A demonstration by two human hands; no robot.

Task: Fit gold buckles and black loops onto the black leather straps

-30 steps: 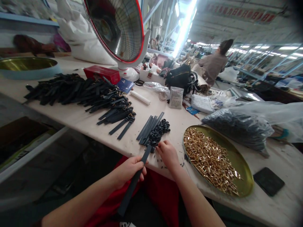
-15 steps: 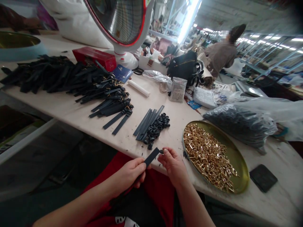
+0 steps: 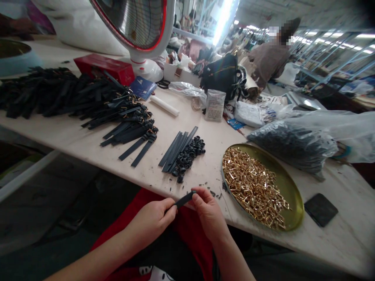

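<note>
A short black strap is stretched between my hands just over the table's front edge. My left hand grips its near end between thumb and fingers. At the far end my right hand pinches the strap's tip; a small black loop at that tip is mostly hidden by the fingers. Beyond them lie several loose black straps beside a heap of small black loops. To the right, a round gold tray holds many small gold-coloured metal buckles.
A long heap of black straps with buckles covers the table's left. Behind it stand a red box and a fan. A plastic bag of dark pieces and a black square pad lie right. A person is farther off.
My right hand has closed onto the strap's tip, bringing the small black loop to it. The strap has tilted flatter. The whole view has shifted slightly.
</note>
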